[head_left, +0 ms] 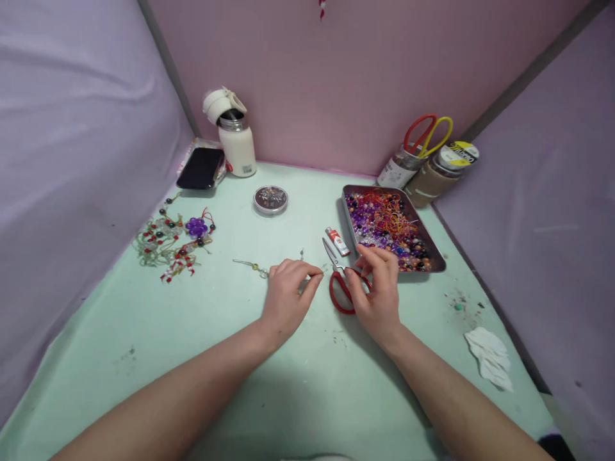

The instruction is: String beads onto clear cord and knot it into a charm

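My left hand (291,291) is closed, thumb and forefinger pinching the thin end of a beaded cord over the table. The cord's beads (259,271) show to the left of the hand, yellow and clear; its middle is hidden under my fingers. Red-handled scissors (341,298) lie on the table with slightly parted blades pointing away from me. Over their right handle loop is my right hand (377,288), its thumb and curved fingers apart, the thumb at the handle. Just beyond the scissors lies a red and white lighter (338,242).
A metal tray (439,261) of beads and threads stands at right, before jars (398,169) with more scissors. Finished beadwork (166,240), a phone (200,168) and an open white bottle (237,147) are at left. A round tin (271,200) sits mid-table; crumpled tissue (489,357) lies right.
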`<state>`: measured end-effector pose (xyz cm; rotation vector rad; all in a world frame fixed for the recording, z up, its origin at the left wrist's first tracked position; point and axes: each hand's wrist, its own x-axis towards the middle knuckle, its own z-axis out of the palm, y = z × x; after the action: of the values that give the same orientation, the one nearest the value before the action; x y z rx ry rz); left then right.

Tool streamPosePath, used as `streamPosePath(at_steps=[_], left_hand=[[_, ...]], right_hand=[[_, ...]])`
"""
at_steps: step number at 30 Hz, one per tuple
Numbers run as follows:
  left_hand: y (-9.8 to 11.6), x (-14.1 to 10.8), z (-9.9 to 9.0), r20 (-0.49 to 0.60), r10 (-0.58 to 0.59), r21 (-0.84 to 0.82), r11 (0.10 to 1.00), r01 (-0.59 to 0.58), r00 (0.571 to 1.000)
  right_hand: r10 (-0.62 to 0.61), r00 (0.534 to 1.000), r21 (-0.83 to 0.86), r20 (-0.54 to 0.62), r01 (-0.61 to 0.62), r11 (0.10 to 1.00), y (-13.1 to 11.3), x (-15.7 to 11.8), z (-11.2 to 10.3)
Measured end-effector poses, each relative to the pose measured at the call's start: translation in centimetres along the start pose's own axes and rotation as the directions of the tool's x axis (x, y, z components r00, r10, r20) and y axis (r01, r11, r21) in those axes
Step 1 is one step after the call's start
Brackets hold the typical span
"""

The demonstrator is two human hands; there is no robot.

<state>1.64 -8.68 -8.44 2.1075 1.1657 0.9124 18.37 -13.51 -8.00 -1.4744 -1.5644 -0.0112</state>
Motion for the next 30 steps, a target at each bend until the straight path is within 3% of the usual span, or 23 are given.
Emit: streamPosePath(at_steps=[3,7,9,16,19,24,30], left_hand=[[0.0,0.0,-0.1,0.005,-0.002,-0.014,1.000,0.002,1.000],[0.6,0.0,-0.2,0.022,0.024,0.000,1.000,-0.024,0.999],[1.1,-0.1,-0.4,0.055,0.037,0.017,0.999,-0.038,0.998],[1.5,0.2,-1.7,0.273,-0.029,0.129,0.992,-0.006,0.962],[0.7,0.1,-2.1,0.260,-0.043,0.146,0.989,0.005,0.965],[-0.4,-0.6,-1.9,0.162,0.065,0.137,0.987,-0.088,0.985],[-1.0,-1.0,-2.3,0.218,0.091,0.147,0.981,-0.125,0.972]], right_hand=[[-0.082,0.997,-0.016,0.002,0.082,0.996,-0.1,-0.2,0.1],[-0.172,0.969,0.019,0.179,0.172,0.985,0.1,-0.3,0.5],[-0.200,0.959,0.024,0.203,0.199,0.980,0.3,-0.3,0.6],[-0.213,0.966,0.004,0.148,0.215,0.977,0.5,-0.1,0.2],[-0.189,0.974,0.034,0.125,0.186,0.982,0.2,-0.1,0.1],[-0.147,0.985,0.100,0.086,0.138,0.985,0.1,-0.3,0.3],[-0.090,0.995,0.135,0.039,0.084,0.987,0.2,-0.3,0.3]])
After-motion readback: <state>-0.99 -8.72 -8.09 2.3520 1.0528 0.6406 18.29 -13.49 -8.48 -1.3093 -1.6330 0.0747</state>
